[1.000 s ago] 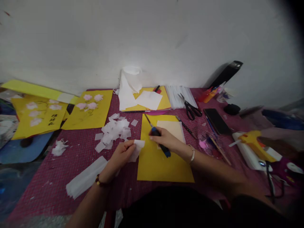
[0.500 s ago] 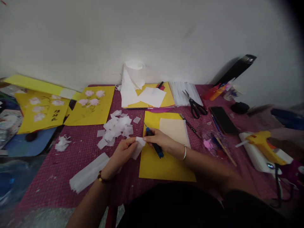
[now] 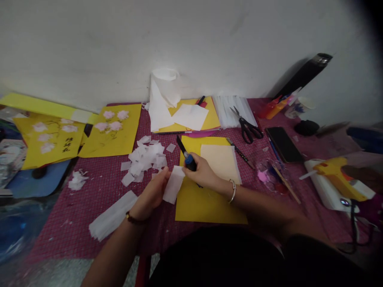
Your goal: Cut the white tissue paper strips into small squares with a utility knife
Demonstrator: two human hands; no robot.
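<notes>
My left hand [image 3: 153, 192] has its fingers closed on the left side of a white paper strip [image 3: 172, 186], which hangs at the left edge of a yellow sheet [image 3: 209, 209]. In my right hand [image 3: 206, 174] is a knife [image 3: 190, 162] with a blue and black handle, its dark blade pointing up and away. The right fingertips are beside the strip's top corner; whether they pinch it is hard to see. Small white paper squares [image 3: 146, 157] lie heaped beyond my left hand. Left of that wrist is a stack of white strips [image 3: 112, 216]. Beige paper [image 3: 220, 161] rests on the yellow sheet.
Black scissors [image 3: 247, 127], a phone [image 3: 283, 144], a paint palette [image 3: 271, 175] and a yellow glue gun [image 3: 339, 175] lie to the right. At the back stands a white paper roll [image 3: 166, 85]. Yellow sheets with pink flowers [image 3: 115, 139] are at the left.
The strip has turned and shows its full length. My left hand has shifted slightly down and left along it. The knife has tilted, and its blade now shows broadside.
</notes>
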